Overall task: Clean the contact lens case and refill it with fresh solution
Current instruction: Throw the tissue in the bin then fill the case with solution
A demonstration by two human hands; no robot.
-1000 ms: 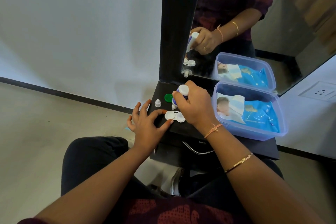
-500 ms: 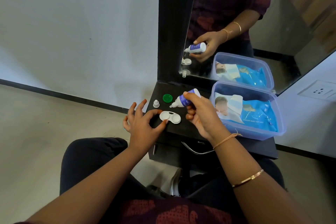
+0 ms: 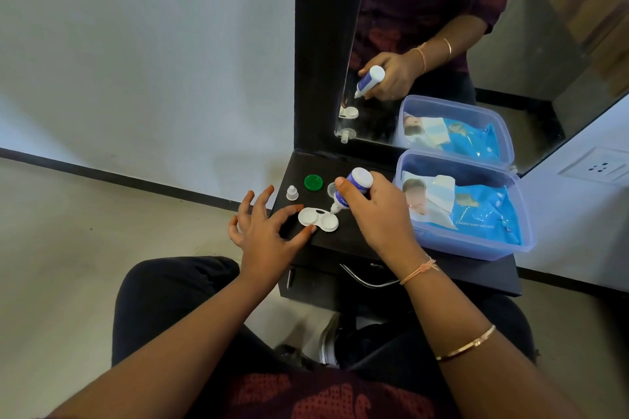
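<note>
Right grip is clamped around one small bottle, with the thumb on the near side and the fingers curled round the back. The bottle is white plastic with a blue label. It is tipped so its pointy tip aims down at the far rim of the lens case; I cannot tell if the tip touches it. Left grip pinches the left cup of the case between thumb and first finger, and its three other fingers spread out. The one case is white and smooth, with two round open cups joined in the middle. It lies flat near the front of the black worktop. Half a second ago the bottle lay almost flat, pointing left above the case; now it is tipped down with its tip at the right cup. The left grip has stayed on the case. Behind the case sit three loose caps: one small white cap shaped like a cone, one round green cap, and one clear cap half hidden by the bottle. To the right stands one see-through plastic box holding one shiny blue packet.
</note>
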